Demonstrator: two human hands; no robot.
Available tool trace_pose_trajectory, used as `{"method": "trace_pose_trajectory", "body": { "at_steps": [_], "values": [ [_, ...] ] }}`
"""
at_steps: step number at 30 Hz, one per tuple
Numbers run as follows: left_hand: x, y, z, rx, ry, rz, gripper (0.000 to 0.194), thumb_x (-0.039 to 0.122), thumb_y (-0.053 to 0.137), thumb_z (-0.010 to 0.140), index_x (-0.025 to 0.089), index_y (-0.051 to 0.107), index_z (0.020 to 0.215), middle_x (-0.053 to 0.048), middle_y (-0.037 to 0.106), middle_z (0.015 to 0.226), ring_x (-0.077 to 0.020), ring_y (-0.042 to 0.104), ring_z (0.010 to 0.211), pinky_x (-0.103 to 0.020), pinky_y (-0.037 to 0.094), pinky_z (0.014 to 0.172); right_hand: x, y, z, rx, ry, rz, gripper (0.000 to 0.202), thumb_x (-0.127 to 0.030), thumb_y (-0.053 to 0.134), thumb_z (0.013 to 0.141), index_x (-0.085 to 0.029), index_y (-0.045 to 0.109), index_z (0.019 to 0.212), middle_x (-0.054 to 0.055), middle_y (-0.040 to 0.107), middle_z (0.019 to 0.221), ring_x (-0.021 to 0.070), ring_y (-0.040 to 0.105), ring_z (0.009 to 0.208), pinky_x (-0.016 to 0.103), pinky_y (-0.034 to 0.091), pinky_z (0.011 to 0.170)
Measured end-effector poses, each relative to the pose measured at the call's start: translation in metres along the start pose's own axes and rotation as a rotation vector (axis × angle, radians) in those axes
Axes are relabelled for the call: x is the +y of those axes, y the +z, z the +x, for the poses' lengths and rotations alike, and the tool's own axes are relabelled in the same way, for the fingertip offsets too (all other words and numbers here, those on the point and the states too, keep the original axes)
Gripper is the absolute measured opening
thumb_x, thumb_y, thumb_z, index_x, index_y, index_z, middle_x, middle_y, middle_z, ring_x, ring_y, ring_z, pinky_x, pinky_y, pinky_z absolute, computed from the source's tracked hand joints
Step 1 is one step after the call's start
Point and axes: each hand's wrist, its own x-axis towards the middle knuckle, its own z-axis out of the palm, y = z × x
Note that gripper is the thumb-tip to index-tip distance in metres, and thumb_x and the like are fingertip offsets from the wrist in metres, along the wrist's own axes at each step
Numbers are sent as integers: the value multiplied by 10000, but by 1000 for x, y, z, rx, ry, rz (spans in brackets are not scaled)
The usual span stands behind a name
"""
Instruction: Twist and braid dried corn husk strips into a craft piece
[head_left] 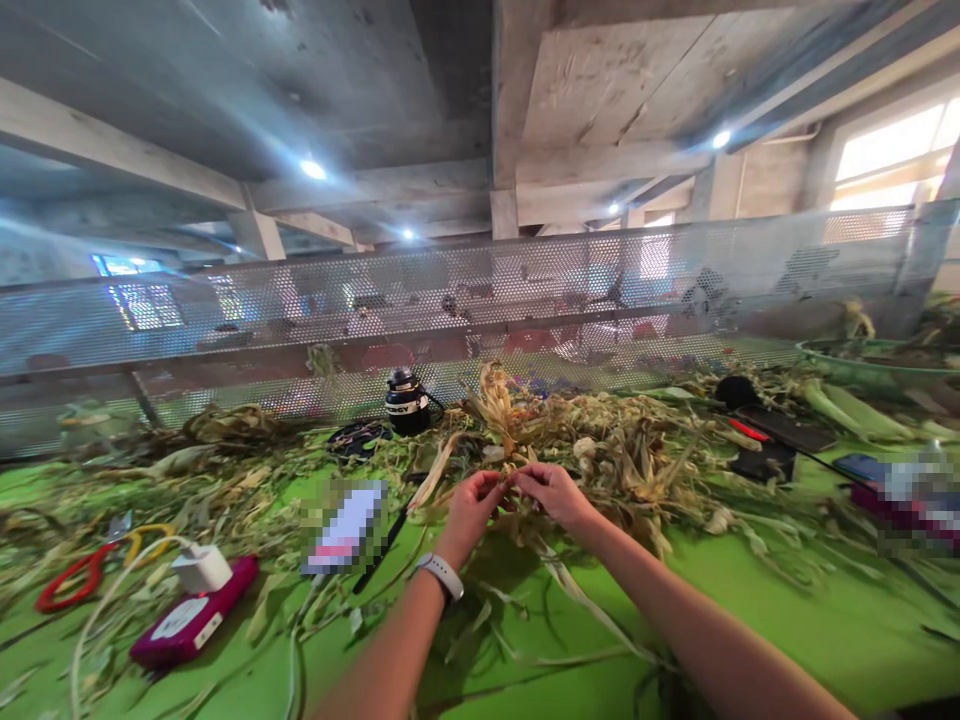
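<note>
My left hand [476,510], with a pale watch band at the wrist, and my right hand [553,492] meet over the table. Fingertips of both are pinched close together on a thin dried corn husk; the exact grip is partly hidden by the fingers. Below them trails a long pale husk strip [574,590] across the green tabletop [750,620]. Just beyond my hands rises a heap of dry, yellow-brown husks [622,440], with one upright bunch [495,400].
Left lie orange-handled scissors [75,580] and a magenta power strip [187,620] with a white charger [201,568]. A blurred phone [346,528] is nearer. Behind stand a black jar [406,402] and a perforated metal screen [450,290]. A green basin [877,358] sits far right.
</note>
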Motion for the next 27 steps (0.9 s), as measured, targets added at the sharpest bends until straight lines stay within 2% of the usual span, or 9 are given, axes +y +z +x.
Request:
{"method": "trace_pose_trajectory", "body": {
  "at_steps": [5,8,11,18,27],
  "values": [
    [-1,0,0,4,21,-13,369,457,679,632,147,581,807,-5,644,678,-121,587,561,-217,405,505,7,-1,1,17,-58,-198,276,-401,561,726,-142,618,650,-47,512,504,70,395,462,193,313,457],
    [0,1,-1,6,0,-16,367,449,681,635,145,582,815,-5,645,667,-121,591,547,-213,398,488,4,0,-2,100,-146,-354,189,-316,536,747,-155,612,683,-25,571,559,96,475,523,204,364,515],
    [0,2,-1,15,-30,-31,371,453,684,635,145,571,808,0,641,649,-117,596,532,-201,380,467,0,2,-7,175,-175,-438,132,-286,537,745,-170,599,754,-8,608,605,118,525,549,214,391,538],
    [0,1,-1,20,-29,-22,399,476,689,622,148,565,812,12,636,619,-116,597,519,-205,387,469,2,3,-8,230,-190,-516,156,-299,515,761,-183,602,702,18,636,629,141,563,582,225,409,559],
    [-2,1,-1,-17,-22,0,352,444,675,646,152,562,808,10,639,629,-119,597,538,-211,389,490,-1,3,-8,169,-172,-465,168,-312,526,753,-174,603,698,14,633,625,134,554,577,224,410,562]
  ]
}}
